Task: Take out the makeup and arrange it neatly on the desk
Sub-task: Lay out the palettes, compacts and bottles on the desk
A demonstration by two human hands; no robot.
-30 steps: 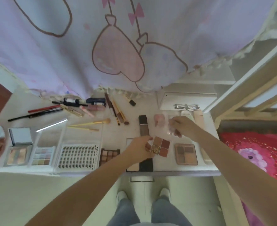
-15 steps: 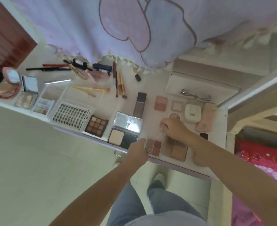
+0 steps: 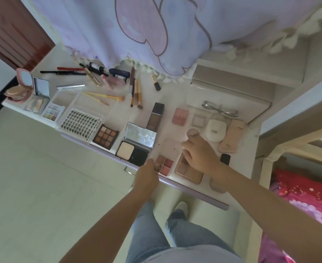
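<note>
Gripping the small blush palette [image 3: 164, 165] at the surface's [image 3: 238, 168] near edge, left hand [image 3: 147, 175] holds its left end; right hand [image 3: 199, 155], fingers loosely curled, rests just right on the brown palette [image 3: 187, 170].

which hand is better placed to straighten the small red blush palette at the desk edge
Left. The left hand already pinches the small red blush palette at its near corner, while the right hand rests over the beige eyeshadow palette beside it.
</note>
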